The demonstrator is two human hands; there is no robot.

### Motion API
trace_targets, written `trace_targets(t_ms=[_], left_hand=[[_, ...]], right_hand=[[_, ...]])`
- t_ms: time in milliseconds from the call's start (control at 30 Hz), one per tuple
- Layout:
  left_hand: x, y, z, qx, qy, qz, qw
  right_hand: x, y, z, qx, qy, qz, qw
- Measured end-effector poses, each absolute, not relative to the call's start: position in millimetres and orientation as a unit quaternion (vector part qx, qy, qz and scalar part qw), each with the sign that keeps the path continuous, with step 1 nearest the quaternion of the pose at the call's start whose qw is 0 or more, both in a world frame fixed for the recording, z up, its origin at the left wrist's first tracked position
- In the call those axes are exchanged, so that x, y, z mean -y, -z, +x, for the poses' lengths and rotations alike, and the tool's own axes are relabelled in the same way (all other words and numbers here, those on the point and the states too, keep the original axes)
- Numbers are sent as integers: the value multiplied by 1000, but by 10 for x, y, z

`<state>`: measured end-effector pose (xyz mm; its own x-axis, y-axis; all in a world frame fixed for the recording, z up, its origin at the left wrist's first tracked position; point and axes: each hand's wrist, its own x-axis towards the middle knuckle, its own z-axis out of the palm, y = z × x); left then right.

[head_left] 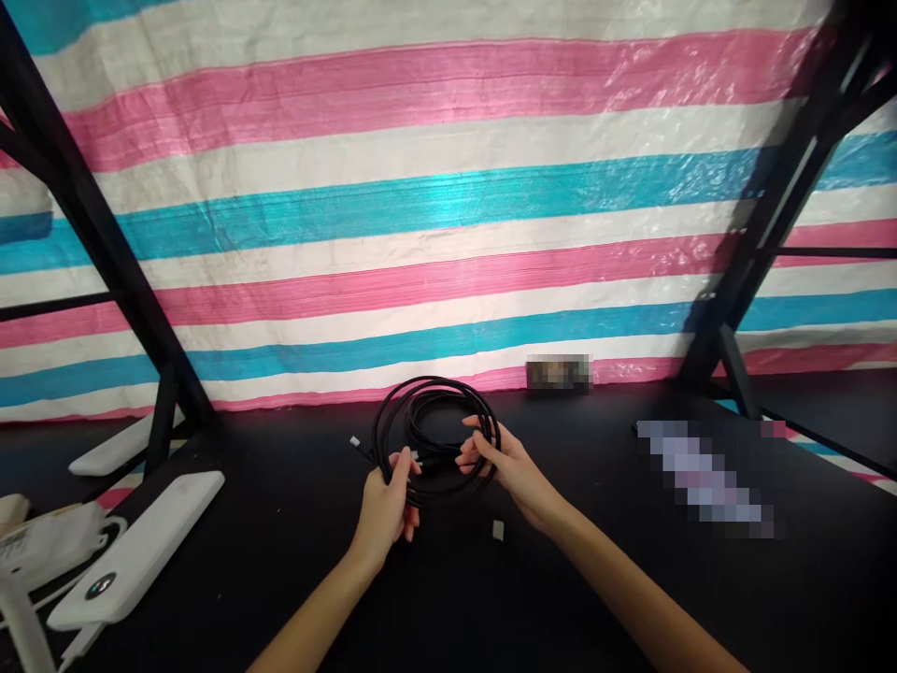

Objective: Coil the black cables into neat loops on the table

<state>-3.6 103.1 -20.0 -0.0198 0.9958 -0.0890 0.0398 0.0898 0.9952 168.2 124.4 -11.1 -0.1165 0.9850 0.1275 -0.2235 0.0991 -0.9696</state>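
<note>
A black cable [429, 381] is wound into a loose coil in front of me, over the black table. My left hand [384, 505] grips the lower left of the coil between thumb and fingers. On the coil's right side, my right hand [508, 467] pinches the strands. One light-coloured connector [355, 442] sticks out to the left of the coil. What looks like another connector [415, 455] shows inside the loop, close to my left thumb. Below the coil, a small pale rectangular piece [498, 531] lies on the table, touched by neither hand.
At left lies a white power bank [140, 551] with a cable plugged in, beside a white adapter [56, 547]. Black frame posts [105, 243] rise on both sides before a striped tarp [434, 206]. Blurred-out items [701, 472] lie at right, and a blurred box [559, 374] stands at the back.
</note>
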Motion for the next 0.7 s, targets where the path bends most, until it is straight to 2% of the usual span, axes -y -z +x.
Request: trace_targets(t_ms=[233, 433, 700], left_hand=[[-1072, 220, -123, -509, -578, 520, 368], [-1055, 156, -94, -507, -532, 453, 504], [-1035, 168, -71, -528, -446, 490, 532]], right_hand=[[-1222, 156, 1636, 459, -609, -345, 547], [-1173, 90, 1599, 451, -589, -402, 537], [-1229, 72, 1666, 476, -514, -460, 546]])
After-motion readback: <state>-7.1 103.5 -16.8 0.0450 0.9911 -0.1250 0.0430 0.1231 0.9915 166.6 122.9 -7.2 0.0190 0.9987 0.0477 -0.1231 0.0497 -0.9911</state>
